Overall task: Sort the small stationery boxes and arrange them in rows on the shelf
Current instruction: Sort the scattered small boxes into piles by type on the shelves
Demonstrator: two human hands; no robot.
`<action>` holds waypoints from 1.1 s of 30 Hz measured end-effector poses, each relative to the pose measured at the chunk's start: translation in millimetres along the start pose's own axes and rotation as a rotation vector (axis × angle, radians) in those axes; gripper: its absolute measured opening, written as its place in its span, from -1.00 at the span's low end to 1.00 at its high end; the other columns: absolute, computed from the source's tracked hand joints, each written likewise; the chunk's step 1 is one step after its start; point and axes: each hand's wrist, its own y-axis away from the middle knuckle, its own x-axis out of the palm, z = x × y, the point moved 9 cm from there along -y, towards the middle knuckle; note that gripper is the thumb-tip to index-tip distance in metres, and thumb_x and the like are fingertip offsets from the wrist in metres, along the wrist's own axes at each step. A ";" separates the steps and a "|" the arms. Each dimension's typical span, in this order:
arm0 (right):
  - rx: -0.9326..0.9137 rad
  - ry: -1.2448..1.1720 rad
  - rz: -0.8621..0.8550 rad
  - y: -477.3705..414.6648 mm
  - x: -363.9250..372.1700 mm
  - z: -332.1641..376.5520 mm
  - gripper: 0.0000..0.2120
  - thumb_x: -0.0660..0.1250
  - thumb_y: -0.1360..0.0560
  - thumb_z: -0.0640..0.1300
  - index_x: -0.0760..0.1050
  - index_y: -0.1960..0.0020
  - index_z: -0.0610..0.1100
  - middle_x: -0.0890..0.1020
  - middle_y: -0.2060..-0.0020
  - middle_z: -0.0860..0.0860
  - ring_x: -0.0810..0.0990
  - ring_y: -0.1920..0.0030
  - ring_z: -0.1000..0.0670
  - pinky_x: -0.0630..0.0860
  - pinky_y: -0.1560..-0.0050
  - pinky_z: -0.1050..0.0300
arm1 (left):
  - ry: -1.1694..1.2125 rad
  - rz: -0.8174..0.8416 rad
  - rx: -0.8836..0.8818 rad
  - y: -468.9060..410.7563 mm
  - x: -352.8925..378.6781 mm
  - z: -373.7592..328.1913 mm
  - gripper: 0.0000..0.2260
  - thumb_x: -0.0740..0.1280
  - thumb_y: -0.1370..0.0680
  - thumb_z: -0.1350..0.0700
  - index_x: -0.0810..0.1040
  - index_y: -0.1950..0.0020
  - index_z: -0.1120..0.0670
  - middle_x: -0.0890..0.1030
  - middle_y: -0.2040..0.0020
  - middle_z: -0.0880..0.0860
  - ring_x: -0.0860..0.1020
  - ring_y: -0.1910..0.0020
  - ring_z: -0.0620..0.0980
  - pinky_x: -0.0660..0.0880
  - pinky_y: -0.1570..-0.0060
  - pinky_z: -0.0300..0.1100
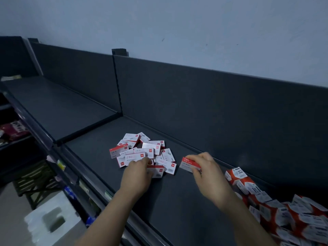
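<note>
Fingers [194,158] and thumb of my right hand [209,174] are curled round a small red-and-white box [187,163]. They pinch it by its right end, so the long printed face is free and I can square it up before it goes down. It hangs just above the shelf [177,206], to the right of the loose pile [142,150], over bare board where I judge a row could begin. My left hand [138,174] reaches into the near edge of that pile, its fingers bent over a second box [157,172] with the thumb at its near side. The grip looks closed on it, though the hand hides most of the contact and I would not swear the box is off the board. The pile lies in the middle of the shelf, boxes tipped at all angles and overlapping, which is why each one has to be picked out singly and turned. At the near right a heap of bigger red packs [266,206] crowds the shelf, so any row should run apart from it, along the back panel [213,103]. Sorting looks barely begun: no tidy row shows yet.
</note>
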 end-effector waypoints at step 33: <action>0.162 0.117 0.041 -90.3 68.1 -9.0 -0.57 0.13 -0.61 -0.12 0.26 -0.47 -0.14 0.28 -0.45 0.01 0.18 -0.46 0.03 0.10 -0.43 0.22 | 0.085 -0.130 0.272 -30.5 -31.7 7.1 -0.68 0.30 -0.53 -0.04 0.49 -0.28 -0.05 0.50 -0.19 -0.12 0.44 -0.16 -0.11 0.34 -0.07 -0.30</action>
